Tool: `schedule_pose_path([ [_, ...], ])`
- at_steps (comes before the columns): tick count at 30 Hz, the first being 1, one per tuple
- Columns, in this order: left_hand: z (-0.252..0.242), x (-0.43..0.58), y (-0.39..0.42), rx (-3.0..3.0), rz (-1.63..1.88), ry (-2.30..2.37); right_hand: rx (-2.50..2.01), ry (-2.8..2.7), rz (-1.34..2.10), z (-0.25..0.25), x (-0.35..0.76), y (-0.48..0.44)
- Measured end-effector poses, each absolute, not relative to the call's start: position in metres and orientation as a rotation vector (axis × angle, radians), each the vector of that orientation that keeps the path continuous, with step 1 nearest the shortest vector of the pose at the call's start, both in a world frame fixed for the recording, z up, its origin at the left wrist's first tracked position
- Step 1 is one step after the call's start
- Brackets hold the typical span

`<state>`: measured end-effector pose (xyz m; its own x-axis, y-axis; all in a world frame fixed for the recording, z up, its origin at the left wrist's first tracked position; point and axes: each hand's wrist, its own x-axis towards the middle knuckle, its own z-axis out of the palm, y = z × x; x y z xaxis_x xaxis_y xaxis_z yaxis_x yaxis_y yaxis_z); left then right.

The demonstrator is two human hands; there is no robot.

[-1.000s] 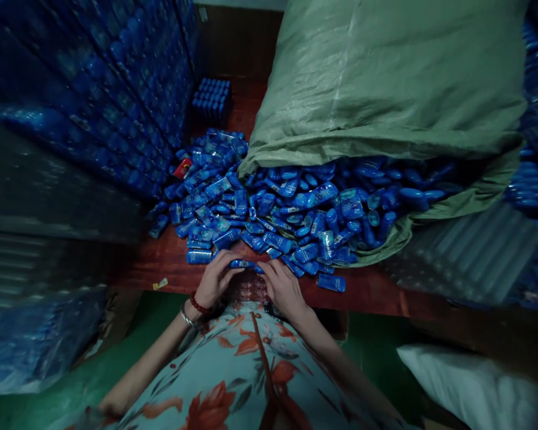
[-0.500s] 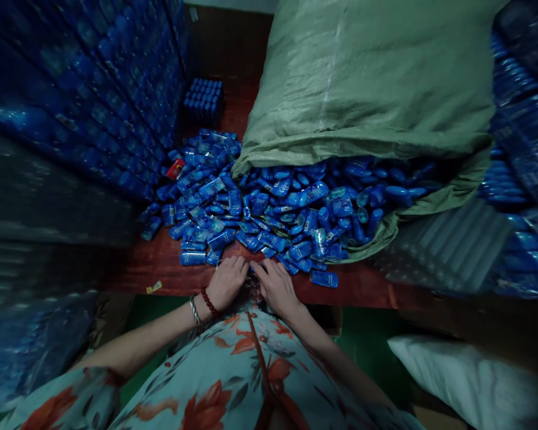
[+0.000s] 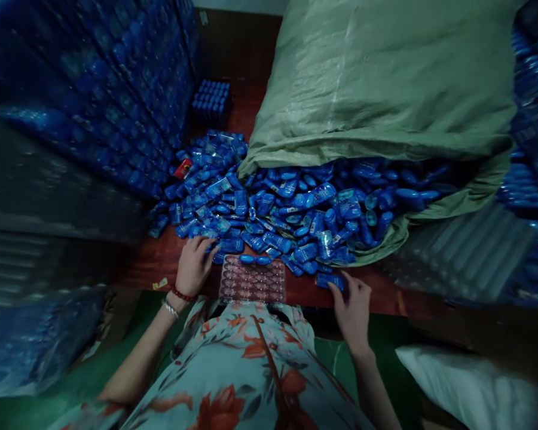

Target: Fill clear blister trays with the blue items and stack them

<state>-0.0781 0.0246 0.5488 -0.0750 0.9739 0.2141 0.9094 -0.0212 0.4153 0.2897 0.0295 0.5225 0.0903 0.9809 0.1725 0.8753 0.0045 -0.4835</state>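
A clear plastic tray (image 3: 253,285) with rows of round pockets lies at the table's front edge, before my body. Two small blue bottles (image 3: 255,260) sit side by side at its far edge. To the left of the tray, my left hand (image 3: 195,264) is curled over a blue bottle at the front of the pile, and its fingers hide most of it. On the right, my right hand (image 3: 353,301) has thumb and fingers around the right end of another blue bottle (image 3: 328,280) lying on the table. The loose pile of blue bottles (image 3: 269,221) spreads beyond both hands.
A large green woven sack (image 3: 385,77) lies open toward me, bottles spilling out. Wrapped stacks of blue bottles (image 3: 130,77) rise at left. A packed block of bottles (image 3: 211,98) stands behind. Stacked clear trays (image 3: 466,251) are at right. A red packet (image 3: 183,169) lies among the bottles.
My hands have parted from the middle, left hand to the left and right hand to the right, each onto a bottle. The tray and two bottles at its far edge now show.
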Motion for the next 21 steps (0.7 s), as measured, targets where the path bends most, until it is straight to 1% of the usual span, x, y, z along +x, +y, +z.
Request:
schedule_pose_path([
  [3, 0.548, -0.073, 0.041, 2.194, 0.288, 2.074, -1.91, -1.85, 0.436, 0.514, 0.297, 0.034],
  [5, 0.548, -0.065, 0.049, 2.244, 0.088, 2.045, -1.898, -1.858, 0.506, 0.511, 0.295, 0.031],
  [7, 0.548, -0.057, 0.052, 2.249, 0.002, 2.055, -1.913, -1.875, 0.514, 0.511, 0.293, 0.023],
  [10, 0.55, -0.053, 0.051, 2.262, -0.012, 2.071, -1.896, -1.912, 0.511, 0.516, 0.29, 0.006],
  [14, 0.553, -0.063, 0.041, 2.194, 0.165, 2.121, -1.652, -1.891, 0.575, 0.536, 0.268, -0.005],
  [17, 0.55, -0.073, 0.028, 1.98, 0.508, 2.126, -1.439, -1.978, 0.692, 0.549, 0.236, 0.0],
  [19, 0.545, -0.075, 0.015, 1.747, 0.752, 2.037, -1.368, -2.01, 0.76, 0.552, 0.215, 0.007],
  [21, 0.538, -0.071, 0.001, 1.459, 0.922, 1.916, -1.303, -2.049, 0.785, 0.549, 0.198, 0.016],
])
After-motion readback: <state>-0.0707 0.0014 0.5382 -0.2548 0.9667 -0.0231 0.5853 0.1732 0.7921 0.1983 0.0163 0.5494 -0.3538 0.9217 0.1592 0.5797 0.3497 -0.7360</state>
